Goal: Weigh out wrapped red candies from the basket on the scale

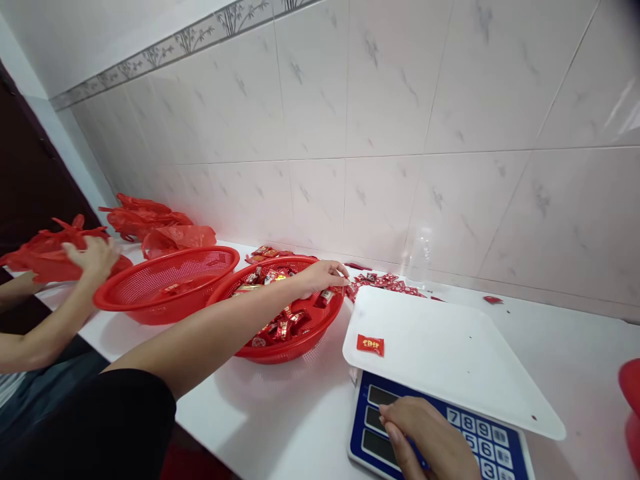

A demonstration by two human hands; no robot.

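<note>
My left hand (323, 277) reaches across a red plastic basket (280, 351) of wrapped sweets. Its thumb and fingers are slightly apart at the edge of a spread of small red packets (383, 283) on the table; nothing shows clearly between them. Over the blue keypad and display panel of a weighing scale (367, 433), my right hand (430, 437) is curled with thumb and forefinger together. Whatever it may hold is hidden. One red wrapped sweet (371, 345) lies on the scale's white pan (440, 340), near its left corner.
Left of the sweets stands a second red basket (165, 303), with a little red material inside. Another person's hand (95, 257) touches red plastic bags (60, 250); more bags (150, 217) lie by the tiled wall. A clear plastic object (420, 257) stands behind the scale.
</note>
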